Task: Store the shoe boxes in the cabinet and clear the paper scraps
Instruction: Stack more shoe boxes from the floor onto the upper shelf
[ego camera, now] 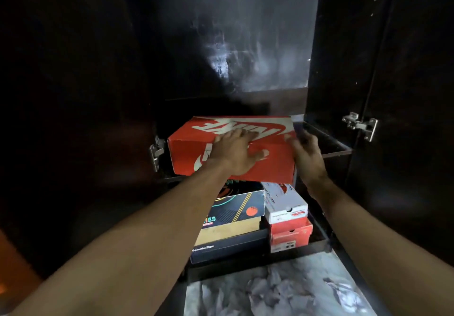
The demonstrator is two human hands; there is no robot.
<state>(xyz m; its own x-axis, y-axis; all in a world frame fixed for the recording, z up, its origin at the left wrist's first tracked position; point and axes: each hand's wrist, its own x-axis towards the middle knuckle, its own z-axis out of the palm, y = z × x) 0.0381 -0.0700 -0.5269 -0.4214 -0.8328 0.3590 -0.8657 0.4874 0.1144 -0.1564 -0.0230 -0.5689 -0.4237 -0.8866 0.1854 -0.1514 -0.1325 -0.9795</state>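
A red shoe box (235, 146) with a large white logo printed across its lid and another on its front face is being seen on an upper shelf of a dark cabinet (344, 69), its front end jutting slightly past the shelf edge. The left hand (235, 151) is being laid flat over the box's front top edge, fingers spread and not curled around anything. The right hand (304, 153) is being pressed against the box's right front corner, fingers extended and loosely open; whether the box is actually being gripped there cannot be told.

Directly below the red box, more boxes are being kept on a lower shelf: a dark patterned box (235, 207) stacked on a black box (228, 246), and just right of these a white box (286, 205) resting on a smaller red box (290, 234). Further below, crumpled paper scraps (277, 288) are lying on a pale surface. A metal hinge (361, 125) is showing right of the red box, on the open cabinet door.
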